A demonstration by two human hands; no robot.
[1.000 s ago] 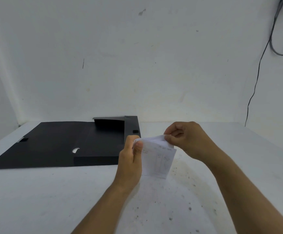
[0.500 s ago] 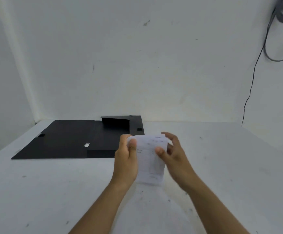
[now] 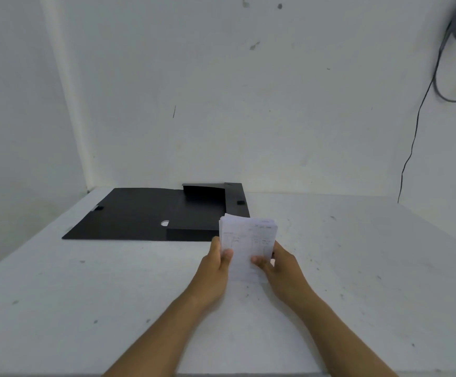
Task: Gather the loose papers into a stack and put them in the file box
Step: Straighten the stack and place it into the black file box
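A small stack of white printed papers (image 3: 248, 246) stands upright on its lower edge on the white table, just right of the table's middle. My left hand (image 3: 216, 265) grips the stack's left side, thumb on the front sheet. My right hand (image 3: 278, 263) grips its right side the same way. The black file box (image 3: 145, 213) lies open behind and to the left, its lid flap spread flat to the left and its shallow tray on the right. The stack's top left corner overlaps the tray's near right corner in the view.
The white table (image 3: 85, 295) is speckled with dark marks and fills a corner between two white walls. A black cable (image 3: 414, 131) hangs down the right wall to the table's far right.
My right hand has come down from pinching the papers' top edge to holding their right side. The sheets now stand squared and upright between both hands. The camera view has shifted left.
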